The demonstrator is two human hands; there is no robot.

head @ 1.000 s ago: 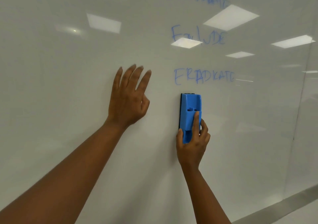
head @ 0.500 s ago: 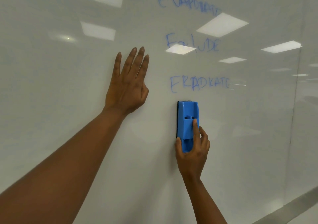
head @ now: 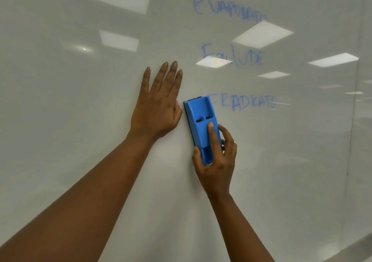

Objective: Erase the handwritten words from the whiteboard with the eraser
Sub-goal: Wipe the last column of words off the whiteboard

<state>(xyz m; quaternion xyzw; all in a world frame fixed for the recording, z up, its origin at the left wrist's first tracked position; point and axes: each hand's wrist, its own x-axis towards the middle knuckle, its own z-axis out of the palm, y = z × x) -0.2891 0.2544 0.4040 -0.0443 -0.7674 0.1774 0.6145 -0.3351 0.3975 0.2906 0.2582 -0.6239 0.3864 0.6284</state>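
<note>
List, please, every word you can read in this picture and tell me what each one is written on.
"EVAPORATE": top word on the whiteboard, its end smeared, so the reading is likely.
"E..LUDE": middle word; glare hides the letters after the E.
"ERADICATE": bottom word, smudged; the eraser covers its first letter.
No text shows on the eraser.

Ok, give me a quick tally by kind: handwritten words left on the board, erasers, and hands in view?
Handwritten words: 3, the top word, the middle word and the bottom word, its first letter covered by the eraser
Erasers: 1, the blue eraser
Hands: 2, left hand flat on the whiteboard, right hand gripping the eraser
Total: 6
</note>
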